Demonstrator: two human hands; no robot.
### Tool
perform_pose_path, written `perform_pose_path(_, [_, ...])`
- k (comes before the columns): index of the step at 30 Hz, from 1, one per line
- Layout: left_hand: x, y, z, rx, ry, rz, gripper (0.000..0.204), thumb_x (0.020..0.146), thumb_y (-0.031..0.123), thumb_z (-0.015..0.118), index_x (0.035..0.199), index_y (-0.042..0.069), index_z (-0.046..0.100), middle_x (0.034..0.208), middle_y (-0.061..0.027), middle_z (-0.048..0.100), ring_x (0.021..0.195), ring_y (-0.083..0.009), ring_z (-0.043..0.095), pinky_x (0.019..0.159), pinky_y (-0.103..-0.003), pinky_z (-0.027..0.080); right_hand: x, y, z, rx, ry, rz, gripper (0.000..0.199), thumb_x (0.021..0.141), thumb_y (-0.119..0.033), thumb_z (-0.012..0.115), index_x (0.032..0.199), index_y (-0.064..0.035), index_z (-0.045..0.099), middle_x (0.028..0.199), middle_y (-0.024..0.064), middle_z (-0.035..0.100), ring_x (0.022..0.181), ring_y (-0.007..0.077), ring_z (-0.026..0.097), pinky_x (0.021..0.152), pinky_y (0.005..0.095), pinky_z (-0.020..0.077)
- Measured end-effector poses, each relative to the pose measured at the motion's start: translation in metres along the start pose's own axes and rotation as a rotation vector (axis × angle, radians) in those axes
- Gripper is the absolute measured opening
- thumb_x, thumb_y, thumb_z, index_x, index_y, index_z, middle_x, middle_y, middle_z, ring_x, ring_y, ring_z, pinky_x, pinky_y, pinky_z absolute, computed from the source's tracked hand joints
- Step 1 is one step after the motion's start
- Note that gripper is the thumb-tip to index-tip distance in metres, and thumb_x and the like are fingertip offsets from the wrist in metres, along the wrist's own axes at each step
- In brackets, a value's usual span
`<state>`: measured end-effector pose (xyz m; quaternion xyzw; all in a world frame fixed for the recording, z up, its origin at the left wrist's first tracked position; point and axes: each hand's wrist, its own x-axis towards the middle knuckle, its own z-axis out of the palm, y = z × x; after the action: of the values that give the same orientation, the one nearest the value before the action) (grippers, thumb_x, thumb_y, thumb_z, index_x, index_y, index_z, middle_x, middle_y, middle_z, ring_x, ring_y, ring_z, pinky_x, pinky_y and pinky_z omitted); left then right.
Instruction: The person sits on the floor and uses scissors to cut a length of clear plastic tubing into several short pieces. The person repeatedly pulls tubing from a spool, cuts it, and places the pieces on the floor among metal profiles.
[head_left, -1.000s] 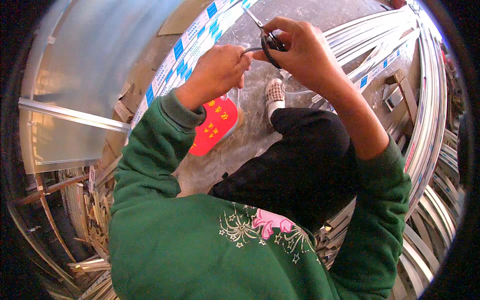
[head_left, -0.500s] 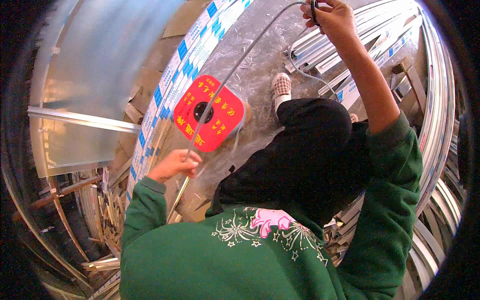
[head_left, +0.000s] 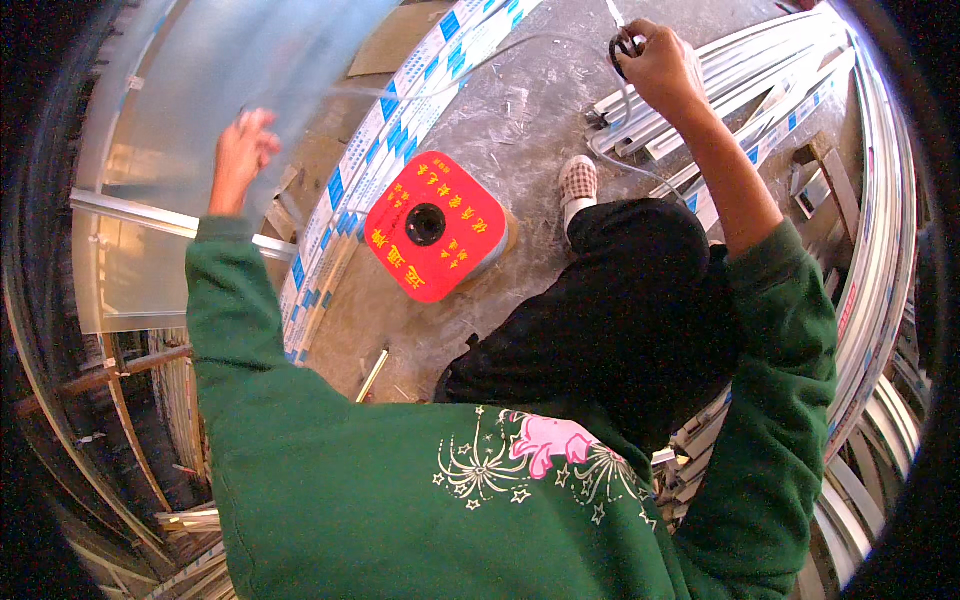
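Note:
My left hand (head_left: pixel 245 155) is raised at the left in front of the large glass pane, its fingers apart and slightly blurred. A thin grey strip (head_left: pixel 480 66) loops loosely between my hands. Its left part is smeared, and whether it touches my left fingers is unclear. My right hand (head_left: pixel 664 75), at the top right, is closed around black-handled scissors (head_left: pixel 622 48) with a light blade pointing away from me. Past that hand, the grey strip bends down toward the profiles on the floor. A red square-faced reel (head_left: pixel 440 260) with a black hub stands on the floor between my arms.
Long white-and-blue wrapped profiles (head_left: pixel 400 130) run along the left, beside the glass pane (head_left: pixel 230 60). More metal profiles (head_left: pixel 720 70) lie at the upper right and curve down the right edge. A short yellowish strip (head_left: pixel 373 375) lies on the floor.
My left hand has swung up and outward to the left, away from the reel. The grey strip, formerly stretched across the reel, now hangs in a loose arc farther off. My right hand dropped slightly.

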<state>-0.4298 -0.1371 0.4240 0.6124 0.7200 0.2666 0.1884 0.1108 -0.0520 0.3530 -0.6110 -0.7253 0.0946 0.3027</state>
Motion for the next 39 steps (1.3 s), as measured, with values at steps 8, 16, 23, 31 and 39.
perform_pose_path(8, [0.027,0.196,0.166,0.451,-0.214,0.746,0.03,0.096,0.03,0.052,0.092,0.003,0.062,0.073,-0.0198,0.063,0.074,-0.0388,0.063,0.069,-0.049,0.049,-0.028,-0.079,-0.02,0.875,-0.058,-0.036,0.025,0.084,-0.004,0.071,0.107,0.0025,0.063,0.076,0.0064,0.067,0.069,0.0086,0.061,0.059,0.0257,0.0493])
perform_pose_path(16, [-0.012,0.199,0.208,0.038,-0.433,0.647,0.023,0.094,0.025,0.059,0.1,0.003,0.063,0.074,-0.008,0.066,0.071,-0.0176,0.066,0.069,-0.033,0.051,-0.016,-0.048,-0.021,0.844,-0.003,0.005,0.017,0.084,0.004,0.061,0.101,0.0052,0.061,0.071,0.0101,0.067,0.061,0.0133,0.063,0.054,0.0278,0.0504])
perform_pose_path(23, [-0.142,0.088,0.235,-0.526,-0.814,0.107,0.016,0.089,0.009,0.065,0.102,0.001,0.062,0.093,-0.0053,0.067,0.088,-0.0135,0.065,0.078,-0.03,0.052,0.011,-0.012,-0.047,0.984,0.372,0.077,0.014,0.089,0.003,0.06,0.102,-0.0001,0.061,0.077,0.0073,0.069,0.064,0.0136,0.066,0.056,0.0273,0.0528])
perform_pose_path(31, [-0.262,-0.027,0.175,-0.349,-0.814,-0.287,0.023,0.091,0.019,0.066,0.106,0.002,0.065,0.094,-0.0084,0.069,0.087,-0.0145,0.067,0.075,-0.033,0.054,0.016,-0.006,-0.052,0.906,0.428,0.229,0.012,0.089,-0.007,0.065,0.101,-0.0064,0.063,0.077,0.0058,0.071,0.061,0.013,0.068,0.041,0.0234,0.0401])
perform_pose_path(39, [-0.283,-0.194,0.026,0.226,-0.949,-0.756,0.016,0.092,0.017,0.059,0.092,0.004,0.066,0.078,-0.0097,0.068,0.07,-0.0221,0.067,0.058,-0.035,0.052,0.013,-0.005,-0.026,0.875,0.15,0.275,0.013,0.088,-0.003,0.059,0.1,-0.0001,0.062,0.075,0.009,0.07,0.059,0.0135,0.066,0.044,0.0236,0.0416])
